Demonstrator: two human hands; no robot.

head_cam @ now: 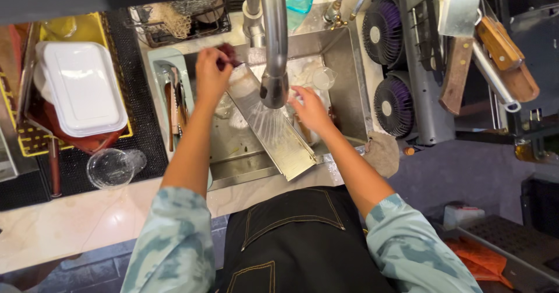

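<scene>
The long flat stainless-steel tray (273,131) leans slantwise in the steel sink (349,66), its lower end on the sink's front edge, under the spraying tap head (273,86). The left hand (211,72) pinches a dark red scrubbing pad (228,53) at the tray's upper end; the right hand (311,109) curls round its right rim. Wet metal could slip sideways, and spray may splash past the front edge.
</scene>
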